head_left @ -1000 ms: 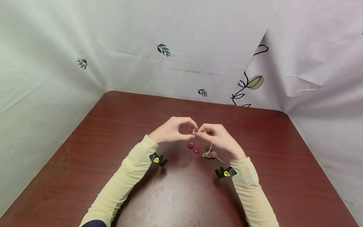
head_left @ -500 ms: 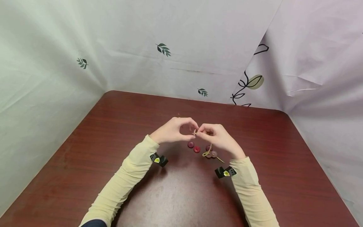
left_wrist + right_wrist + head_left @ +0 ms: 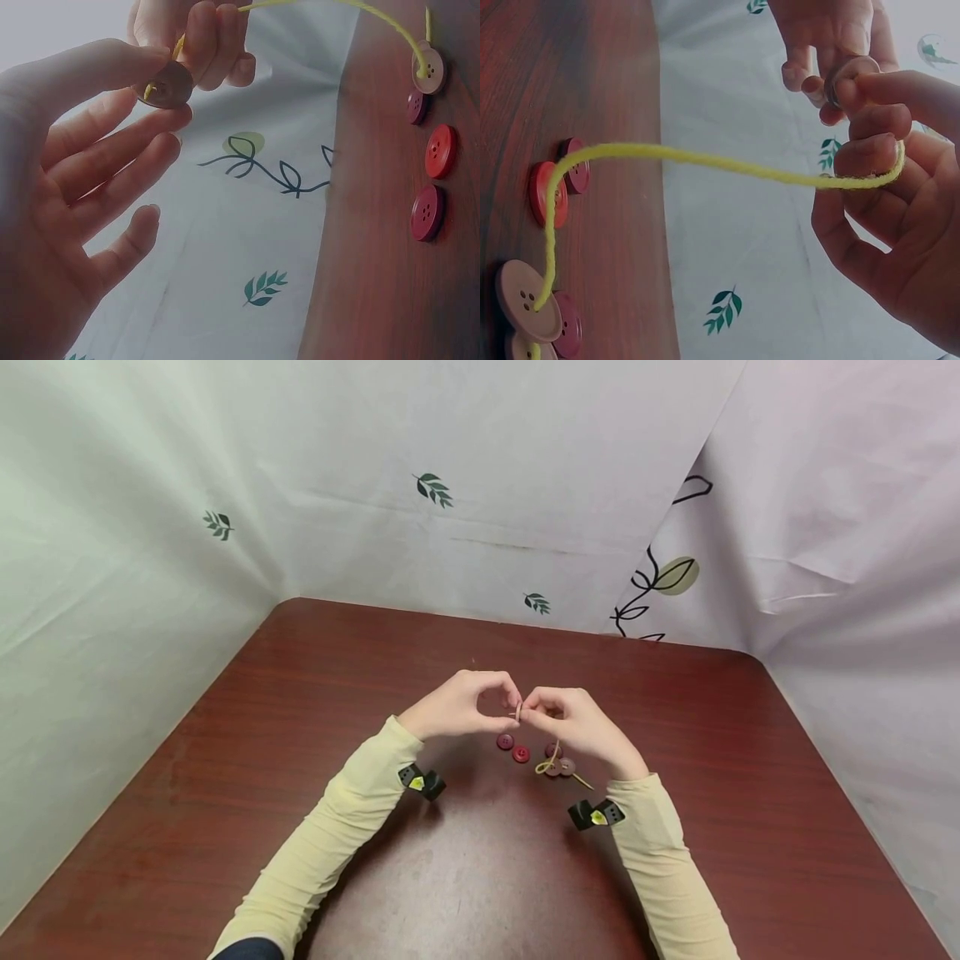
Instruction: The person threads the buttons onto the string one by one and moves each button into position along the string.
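Observation:
My left hand pinches a brown button by its edge between thumb and fingertips, above the table. A short tip of yellow string pokes out of a hole on the button's near face. Against the other face, my right hand pinches the string with thumb and index finger. From there the yellow string runs past the curled right fingers and down to a pinkish-brown button on the table, passing through its hole. A second pinkish-brown button lies beside it, partly cut off by the frame.
On the dark red table lie a red button, a maroon button and another maroon button near the threaded ones. A loose string end points right. A pale leaf-patterned cloth hangs behind the table.
The held button has turned more edge-on, and the right fingertips now sit close against it. A string tip now shows on its left side. The buttons on the table have stayed put.

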`<action>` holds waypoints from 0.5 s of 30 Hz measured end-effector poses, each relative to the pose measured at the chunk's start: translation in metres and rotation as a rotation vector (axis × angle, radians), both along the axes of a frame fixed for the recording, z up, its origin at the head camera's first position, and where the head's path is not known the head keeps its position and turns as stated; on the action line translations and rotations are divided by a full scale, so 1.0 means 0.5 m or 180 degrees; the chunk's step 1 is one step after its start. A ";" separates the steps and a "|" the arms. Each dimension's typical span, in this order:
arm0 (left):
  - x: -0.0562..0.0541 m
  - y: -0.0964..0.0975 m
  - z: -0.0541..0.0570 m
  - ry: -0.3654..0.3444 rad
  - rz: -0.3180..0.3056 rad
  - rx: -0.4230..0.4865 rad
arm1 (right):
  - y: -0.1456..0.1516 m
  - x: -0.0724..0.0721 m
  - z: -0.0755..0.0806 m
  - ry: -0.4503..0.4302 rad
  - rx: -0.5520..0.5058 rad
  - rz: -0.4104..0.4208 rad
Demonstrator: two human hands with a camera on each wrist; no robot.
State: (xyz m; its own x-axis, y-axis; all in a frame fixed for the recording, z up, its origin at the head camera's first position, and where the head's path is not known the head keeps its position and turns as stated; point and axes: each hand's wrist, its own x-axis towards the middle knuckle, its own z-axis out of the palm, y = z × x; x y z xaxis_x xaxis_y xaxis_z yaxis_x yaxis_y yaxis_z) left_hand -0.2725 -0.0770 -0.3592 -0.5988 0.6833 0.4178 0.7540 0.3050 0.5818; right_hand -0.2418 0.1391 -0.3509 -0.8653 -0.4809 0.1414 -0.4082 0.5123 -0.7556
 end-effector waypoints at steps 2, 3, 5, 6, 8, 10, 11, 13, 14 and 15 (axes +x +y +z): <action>0.000 -0.001 -0.001 0.0004 0.0020 -0.0015 | 0.000 0.000 0.000 -0.0048 -0.0022 0.0009; 0.001 -0.001 0.000 0.0002 0.0026 -0.0011 | 0.000 0.000 0.000 -0.0056 -0.0020 0.0014; 0.001 -0.002 0.000 0.0014 0.0028 0.0009 | -0.001 0.000 0.001 -0.0057 -0.0010 0.0014; 0.001 -0.002 0.000 0.0018 0.0028 0.0027 | -0.001 0.000 0.002 -0.0063 -0.0001 0.0005; 0.000 -0.003 -0.002 0.0020 0.0020 0.0082 | -0.002 0.001 0.002 -0.0108 -0.0007 -0.0001; 0.000 -0.004 -0.002 -0.0007 0.0002 0.0148 | -0.002 0.001 0.002 -0.0137 -0.0001 -0.0004; -0.001 -0.004 -0.003 -0.0021 -0.0002 0.0173 | -0.002 0.001 0.002 -0.0150 0.0002 -0.0005; -0.001 -0.004 -0.004 -0.0056 0.0002 0.0214 | -0.001 0.000 0.002 -0.0149 0.0014 -0.0002; -0.001 -0.005 -0.003 -0.0079 0.0006 0.0225 | -0.001 0.000 0.003 -0.0126 0.0036 0.0001; -0.001 -0.005 -0.004 -0.0093 0.0014 0.0230 | -0.001 -0.001 0.002 -0.0102 0.0054 0.0006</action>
State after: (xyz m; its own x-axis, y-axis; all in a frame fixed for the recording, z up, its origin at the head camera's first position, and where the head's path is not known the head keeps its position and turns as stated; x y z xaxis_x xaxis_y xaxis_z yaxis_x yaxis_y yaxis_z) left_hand -0.2731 -0.0793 -0.3610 -0.6145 0.6492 0.4483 0.7350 0.2647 0.6242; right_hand -0.2422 0.1385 -0.3497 -0.8683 -0.4846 0.1055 -0.3849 0.5244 -0.7595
